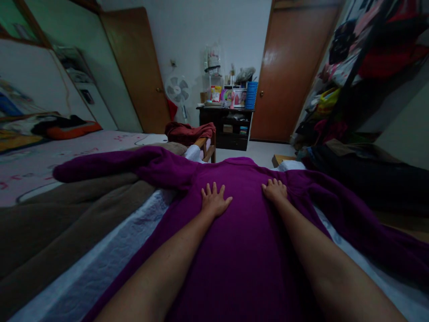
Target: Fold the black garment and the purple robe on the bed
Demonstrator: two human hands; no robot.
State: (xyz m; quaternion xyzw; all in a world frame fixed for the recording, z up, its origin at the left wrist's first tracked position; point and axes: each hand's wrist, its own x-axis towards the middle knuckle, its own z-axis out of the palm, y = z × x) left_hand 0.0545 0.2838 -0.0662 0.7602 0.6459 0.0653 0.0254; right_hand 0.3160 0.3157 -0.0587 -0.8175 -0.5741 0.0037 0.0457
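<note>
A long purple garment [241, 241] with long sleeves lies spread out before me, its collar [239, 161] at the far end. My left hand [214, 200] rests flat on its upper left part, fingers spread. On the upper right part, near the shoulder, lies my right hand [275, 190], palm down, its fingers slightly bent and apart. The left sleeve [100, 164] stretches out over a brown blanket. The right sleeve [355, 210] runs off toward the right edge. Beneath the garment is a white and blue quilted surface [134, 241].
A brown blanket [60, 228] and a pink printed bed sheet [83, 152] extend at left. Red-brown cloth [189, 133] hangs over a wooden frame ahead. Farther back are a fan [178, 88] and a dark cabinet [223, 129]. Dark clothes [378, 179] are piled at right.
</note>
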